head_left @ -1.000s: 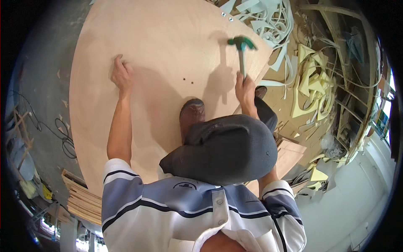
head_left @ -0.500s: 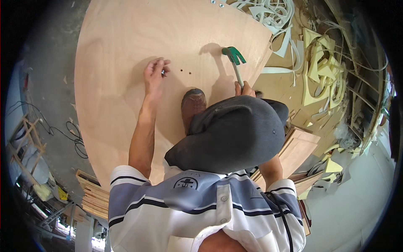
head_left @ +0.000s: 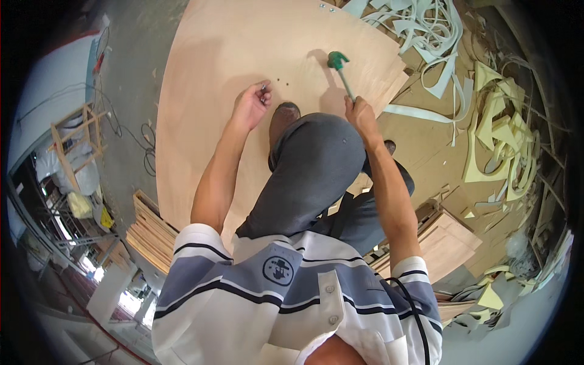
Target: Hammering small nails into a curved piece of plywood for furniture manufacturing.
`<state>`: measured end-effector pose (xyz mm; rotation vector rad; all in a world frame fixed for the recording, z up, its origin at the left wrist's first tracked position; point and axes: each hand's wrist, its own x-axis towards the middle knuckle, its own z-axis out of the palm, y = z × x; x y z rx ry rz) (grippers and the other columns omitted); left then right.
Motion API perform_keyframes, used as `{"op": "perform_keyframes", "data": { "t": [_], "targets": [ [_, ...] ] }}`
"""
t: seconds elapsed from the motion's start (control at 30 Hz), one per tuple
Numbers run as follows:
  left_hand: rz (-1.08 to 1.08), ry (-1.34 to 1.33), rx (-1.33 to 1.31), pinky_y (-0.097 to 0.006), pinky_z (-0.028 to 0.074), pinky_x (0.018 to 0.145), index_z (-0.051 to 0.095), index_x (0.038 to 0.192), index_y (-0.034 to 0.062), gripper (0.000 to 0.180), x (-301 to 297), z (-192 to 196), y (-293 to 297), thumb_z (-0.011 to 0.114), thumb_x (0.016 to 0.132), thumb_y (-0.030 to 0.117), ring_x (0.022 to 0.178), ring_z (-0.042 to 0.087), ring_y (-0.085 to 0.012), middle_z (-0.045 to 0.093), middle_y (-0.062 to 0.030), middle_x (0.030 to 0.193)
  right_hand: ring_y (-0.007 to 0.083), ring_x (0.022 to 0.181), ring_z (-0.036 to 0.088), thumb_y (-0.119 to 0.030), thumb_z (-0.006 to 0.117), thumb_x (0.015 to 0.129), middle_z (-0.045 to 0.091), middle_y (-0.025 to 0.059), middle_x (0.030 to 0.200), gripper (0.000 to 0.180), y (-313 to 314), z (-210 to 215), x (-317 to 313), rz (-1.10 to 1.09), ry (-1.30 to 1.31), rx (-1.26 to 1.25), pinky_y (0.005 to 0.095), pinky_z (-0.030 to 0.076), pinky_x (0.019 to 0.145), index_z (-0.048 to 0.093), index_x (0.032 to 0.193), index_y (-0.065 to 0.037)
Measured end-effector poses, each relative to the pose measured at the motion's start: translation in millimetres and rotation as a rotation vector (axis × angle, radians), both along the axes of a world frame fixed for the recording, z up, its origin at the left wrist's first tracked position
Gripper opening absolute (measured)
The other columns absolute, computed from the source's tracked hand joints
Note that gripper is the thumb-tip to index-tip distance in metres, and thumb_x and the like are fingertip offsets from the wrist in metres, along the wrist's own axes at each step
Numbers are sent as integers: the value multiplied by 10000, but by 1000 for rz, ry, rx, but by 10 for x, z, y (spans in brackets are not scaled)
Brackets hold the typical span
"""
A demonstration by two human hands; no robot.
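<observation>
Holding hammer (head_left: 337,59) near wooden panel's (head_left: 243,55) edge, bare surface leftward

No words or numbers can be read here; only one round dark emblem (head_left: 278,269) stands on the striped shirt (head_left: 298,299), its inner figure unclear

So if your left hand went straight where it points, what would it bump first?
Probably the wooden board, near its two small dark holes, though the left hand might pass above: its height is unclear.
</observation>
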<state>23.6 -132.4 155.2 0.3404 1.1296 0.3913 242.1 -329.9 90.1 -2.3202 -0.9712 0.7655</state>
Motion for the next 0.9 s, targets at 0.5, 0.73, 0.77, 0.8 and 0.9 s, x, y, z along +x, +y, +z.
{"op": "perform_keyframes", "data": {
  "t": [0.5, 0.73, 0.77, 0.8, 0.9],
  "targets": [
    [-584, 529, 1075, -269, 475, 665, 670, 894, 1, 146, -141, -1296, 277, 648, 809, 116, 716, 600, -136, 661, -79, 802, 413, 658, 586, -321, 497, 916, 549, 285, 663, 426, 41, -219, -431, -388, 135, -14, 432, 450, 597, 547, 799, 86],
    [-574, 475, 1363, -306, 459, 579, 691, 831, 54, 84, -224, -1424, 293, 673, 762, 99, 622, 572, -193, 607, -92, 746, 292, 579, 534, -303, 481, 926, 524, 211, 617, 394, 259, -410, -1168, -609, 204, 68, 389, 431, 571, 534, 835, 76],
    [-564, 467, 1361, -306, 459, 579, 691, 831, 54, 84, -239, -1443, 295, 673, 762, 99, 622, 572, -193, 607, -92, 746, 297, 594, 543, -308, 474, 926, 530, 213, 629, 400, 273, -365, -1245, -597, 202, 41, 394, 432, 581, 535, 841, 78],
    [-567, 464, 1333, -307, 460, 587, 697, 827, 64, 83, -248, -1459, 290, 674, 762, 110, 635, 578, -196, 609, -89, 754, 302, 608, 552, -314, 466, 927, 536, 215, 640, 407, 276, -322, -1297, -584, 201, 14, 399, 433, 591, 536, 847, 79],
    [-587, 485, 1321, -313, 461, 603, 706, 823, 82, 87, -266, -1483, 309, 674, 762, 136, 657, 589, -204, 615, -85, 767, 334, 629, 563, -317, 462, 926, 546, 232, 661, 408, 218, -265, -1349, -520, 141, -16, 411, 439, 607, 535, 876, 82]
  ]
}}
